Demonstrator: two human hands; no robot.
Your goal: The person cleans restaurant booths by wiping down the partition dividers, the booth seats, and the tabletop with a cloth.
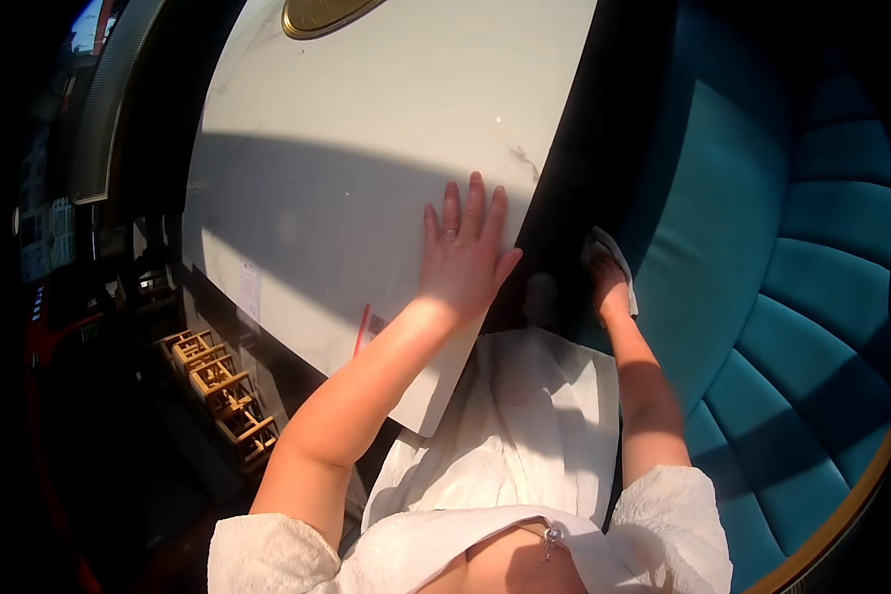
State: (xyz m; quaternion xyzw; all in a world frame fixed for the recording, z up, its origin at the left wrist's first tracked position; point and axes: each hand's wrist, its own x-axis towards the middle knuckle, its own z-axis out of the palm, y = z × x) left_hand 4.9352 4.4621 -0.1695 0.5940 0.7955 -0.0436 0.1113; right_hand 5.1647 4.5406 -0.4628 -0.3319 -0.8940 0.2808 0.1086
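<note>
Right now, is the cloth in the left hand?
No, the right hand holds the cloth, while the left hand is spread palm-down on the white table.

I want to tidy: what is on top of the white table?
A round gold-rimmed object, cut off by the frame, a pale label, a red strip and the left hand, palm down, are on the table. Whatever lies under the hand or forearm cannot be seen.

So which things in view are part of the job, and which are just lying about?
Likely in the job:
left hand, flat on the white table
right hand, with a pale cloth
teal seat, beside the cloth

Apparently just about:
gold-rimmed round item
red-edged item on the table
wooden frames
</note>
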